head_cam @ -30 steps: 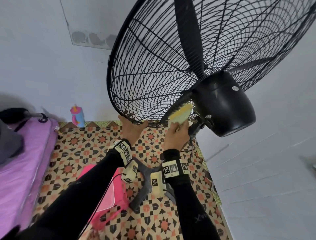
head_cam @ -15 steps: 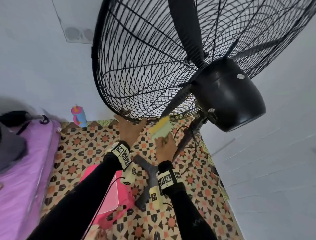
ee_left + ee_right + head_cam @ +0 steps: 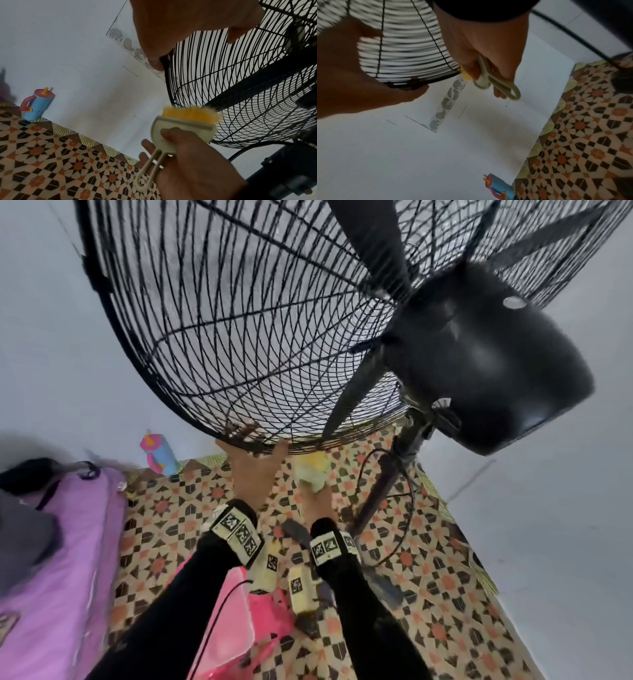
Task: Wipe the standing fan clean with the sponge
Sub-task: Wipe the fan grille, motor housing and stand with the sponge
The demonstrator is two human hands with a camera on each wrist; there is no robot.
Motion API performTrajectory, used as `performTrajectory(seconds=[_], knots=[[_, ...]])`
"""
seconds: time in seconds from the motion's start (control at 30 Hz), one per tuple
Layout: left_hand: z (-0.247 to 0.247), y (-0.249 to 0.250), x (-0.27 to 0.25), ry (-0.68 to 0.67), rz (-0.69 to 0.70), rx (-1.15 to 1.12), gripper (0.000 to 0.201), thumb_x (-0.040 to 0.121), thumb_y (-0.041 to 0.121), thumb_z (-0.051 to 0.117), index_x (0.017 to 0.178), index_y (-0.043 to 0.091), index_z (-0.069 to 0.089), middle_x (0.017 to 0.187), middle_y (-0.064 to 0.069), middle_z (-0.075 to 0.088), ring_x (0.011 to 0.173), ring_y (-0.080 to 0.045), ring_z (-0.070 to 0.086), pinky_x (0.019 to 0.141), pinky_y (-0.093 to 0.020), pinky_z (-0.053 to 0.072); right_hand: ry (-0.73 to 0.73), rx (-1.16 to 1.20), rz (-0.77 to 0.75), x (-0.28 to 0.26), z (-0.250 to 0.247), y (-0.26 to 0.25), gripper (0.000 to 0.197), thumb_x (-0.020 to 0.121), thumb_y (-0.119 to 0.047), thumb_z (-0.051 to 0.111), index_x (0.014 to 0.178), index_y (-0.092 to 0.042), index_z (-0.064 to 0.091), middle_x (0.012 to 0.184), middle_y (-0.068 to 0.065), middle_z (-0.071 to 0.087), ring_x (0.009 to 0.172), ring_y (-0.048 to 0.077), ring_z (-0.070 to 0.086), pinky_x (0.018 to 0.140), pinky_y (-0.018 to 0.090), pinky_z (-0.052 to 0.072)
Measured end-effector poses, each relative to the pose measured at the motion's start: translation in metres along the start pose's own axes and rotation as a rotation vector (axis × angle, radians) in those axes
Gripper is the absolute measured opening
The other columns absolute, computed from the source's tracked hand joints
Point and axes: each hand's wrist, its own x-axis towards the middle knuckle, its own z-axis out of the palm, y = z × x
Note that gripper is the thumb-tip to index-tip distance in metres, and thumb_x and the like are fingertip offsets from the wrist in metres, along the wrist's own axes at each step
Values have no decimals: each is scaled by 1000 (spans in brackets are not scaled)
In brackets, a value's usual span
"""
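While the left hand (image 3: 255, 470) grips the fan's (image 3: 486, 364) round wire cage (image 3: 239, 337), the right hand (image 3: 193, 159) clasps a yellow-bristled plastic brush (image 3: 185, 124).

Your head view is evenly lit by soft, diffuse light; the fan's motor housing (image 3: 486, 364) carries a dull sheen. Straight lines bow toward the edges. The sponge (image 3: 313, 472) below the fan's cage (image 3: 239, 337) is smeared by motion. Your right wrist view is dim, its cage wires (image 3: 399, 51) streaked; both hands show as dark silhouettes.
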Motion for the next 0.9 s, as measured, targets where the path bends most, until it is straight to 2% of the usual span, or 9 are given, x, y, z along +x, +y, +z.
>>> performTrajectory(seconds=[0.17, 0.23, 0.3, 0.4, 0.5, 0.6, 0.67, 0.77, 0.9], knots=[[-4, 5, 2, -16, 33, 7, 137, 63, 82, 79, 160, 20, 4, 160, -5, 42, 146, -26, 42, 122, -55, 32, -39, 89, 32, 4, 6, -13, 30, 100, -11, 61, 128, -2, 58, 114, 10, 67, 101, 27, 66, 69, 18, 50], [-5, 12, -2, -27, 30, 32, 138, 66, 85, 74, 161, 16, 0, 162, -8, 38, 148, -29, 38, 124, -54, 30, 28, 150, -6, -11, 4, -2, 14, 100, -14, 62, 114, -13, 60, 99, -2, 66, 90, 20, 65, 61, 10, 49], [-3, 18, -9, -22, 52, 32, 136, 70, 76, 73, 161, 19, -11, 165, -10, 33, 150, -29, 34, 125, -52, 26, 72, 216, -60, -28, 4, 11, 8, 99, -17, 64, 99, -23, 59, 93, -9, 65, 88, 15, 65, 66, 9, 50], [-4, 17, -9, -42, 100, -10, 135, 71, 73, 75, 161, 20, -12, 167, -8, 27, 152, -29, 30, 126, -53, 24, 74, 215, -68, -27, 18, 11, 14, 100, -16, 63, 113, -15, 57, 106, 1, 63, 100, 17, 62, 70, 0, 44], [-8, 10, -9, -50, 103, 26, 136, 70, 82, 72, 161, 22, -10, 169, -10, 24, 153, -32, 30, 125, -56, 26, 36, 291, 27, -7, 25, 2, 9, 99, -6, 61, 108, -7, 65, 110, 13, 72, 93, 26, 68, 70, 18, 55], [-8, 8, -13, -57, 59, 10, 139, 69, 84, 72, 160, 28, -18, 172, -9, 14, 155, -31, 23, 126, -56, 21, 92, 298, 2, -12, 10, 12, 13, 99, -21, 64, 105, -10, 70, 87, 1, 77, 75, 19, 73, 66, 33, 58], [-4, 9, -15, -81, 9, -1, 141, 70, 80, 75, 160, 25, -19, 172, -10, 13, 155, -28, 23, 127, -54, 19, 100, 274, 50, -20, -6, 14, 28, 100, -35, 61, 110, -10, 65, 84, -1, 75, 64, 8, 73, 60, 28, 57], [4, 8, -17, -120, -69, 21, 100, 76, 58, 87, 150, 15, 34, 138, -5, 66, 122, -4, 60, 113, -40, 40, 95, 137, 232, 5, -31, 7, 35, 102, -43, 55, 104, -8, 60, 66, -2, 69, 44, 8, 56, 43, 22, 41], [16, -5, 3, -50, -152, -152, 141, 45, 68, 98, 157, 37, 18, 161, -10, 40, 142, -29, 47, 110, -58, 47, 68, 251, 297, 54, -45, -17, 19, 100, -18, 49, 87, -5, 55, 99, 22, 74, 55, 19, 56, 46, 23, 40]])
